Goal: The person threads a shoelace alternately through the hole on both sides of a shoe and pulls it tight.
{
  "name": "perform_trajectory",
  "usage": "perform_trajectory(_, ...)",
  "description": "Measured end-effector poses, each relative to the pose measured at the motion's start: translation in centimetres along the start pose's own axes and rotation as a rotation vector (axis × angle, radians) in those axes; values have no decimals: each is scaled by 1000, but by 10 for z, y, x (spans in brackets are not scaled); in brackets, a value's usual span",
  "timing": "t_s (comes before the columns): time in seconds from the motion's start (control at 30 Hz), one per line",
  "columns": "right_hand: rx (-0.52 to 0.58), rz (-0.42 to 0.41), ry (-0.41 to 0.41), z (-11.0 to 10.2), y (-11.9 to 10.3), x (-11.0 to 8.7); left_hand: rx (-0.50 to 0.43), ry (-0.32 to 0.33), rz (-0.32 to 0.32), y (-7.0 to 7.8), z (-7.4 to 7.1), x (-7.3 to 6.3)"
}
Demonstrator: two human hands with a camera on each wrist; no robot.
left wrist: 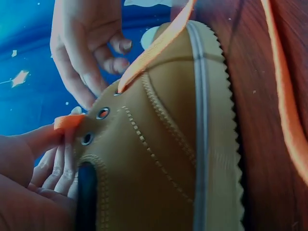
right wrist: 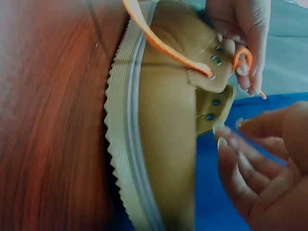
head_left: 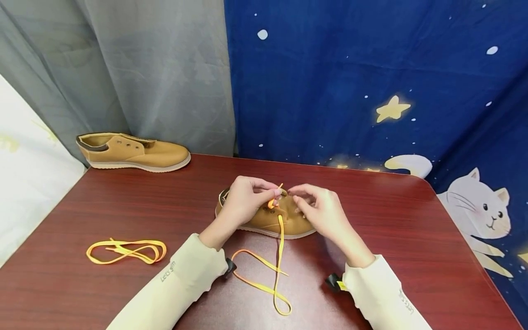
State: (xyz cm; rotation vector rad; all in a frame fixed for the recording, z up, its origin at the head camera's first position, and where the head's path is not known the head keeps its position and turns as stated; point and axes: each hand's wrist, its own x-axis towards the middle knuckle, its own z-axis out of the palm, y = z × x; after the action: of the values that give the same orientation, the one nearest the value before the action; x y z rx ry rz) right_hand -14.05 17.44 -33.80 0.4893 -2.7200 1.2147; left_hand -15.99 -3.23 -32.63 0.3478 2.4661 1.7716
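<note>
A tan lace-up shoe [head_left: 299,222] stands on the table with its toe to the right. An orange-yellow shoelace [head_left: 281,247] passes through its front eyelet on the near flap and trails down onto the table. My left hand [head_left: 243,197] is over the eyelets and pinches the lace's short end [right wrist: 242,57] between thumb and finger. Close to the far eyelet flap [right wrist: 214,110], my right hand [head_left: 326,208] has its fingers loosely bent, thumb apart from the fingertips. The fingertips meet or nearly meet the flap's edge; contact cannot be told. In the left wrist view two eyelets [left wrist: 103,113] show beside the laced one.
A second tan shoe [head_left: 138,153], without a lace, stands at the table's back left corner. Another yellow-orange lace [head_left: 125,251] lies looped at the left. Behind the reddish-brown table [head_left: 396,224] hang a grey curtain [head_left: 165,68] and a blue patterned one [head_left: 330,91].
</note>
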Motion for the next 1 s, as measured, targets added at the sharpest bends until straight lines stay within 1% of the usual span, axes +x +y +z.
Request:
perform_trajectory(0.07, -13, 28, 15, 2, 3, 5, 10, 11, -5, -2, 3, 1)
perform_trajectory(0.13, -15, 40, 1, 6, 6, 9, 29, 23, 8, -4, 5, 3)
perform_trajectory(0.2, 0, 47, -26, 11, 10, 13, 70, 48, 33, -6, 8, 4)
perform_trajectory(0.3, 53, 62, -49, 18, 15, 18, 149, 77, 62, -8, 11, 4)
perform_trajectory(0.4, 142, 107, -46, 24, 19, 22, 233, 78, 80, -9, 14, 4)
perform_trajectory(0.47, 203, 140, -41, 26, 22, 24, 287, 72, 74, -10, 17, 4)
perform_trajectory(0.53, 248, 171, -37, 26, 23, 25, 322, 71, 58, -11, 20, 4)
perform_trajectory(0.6, 279, 197, -40, 27, 23, 25, 346, 79, 36, -12, 23, 4)
perform_trajectory(0.7, 305, 215, -41, 26, 23, 24, 353, 99, 10, -14, 26, 7)
perform_trajectory(0.83, 328, 214, -48, 27, 23, 24, 381, 132, -9, -16, 28, 10)
perform_trajectory(1.0, 322, 188, -38, 28, 25, 23, 407, 160, -18, -18, 29, 12)
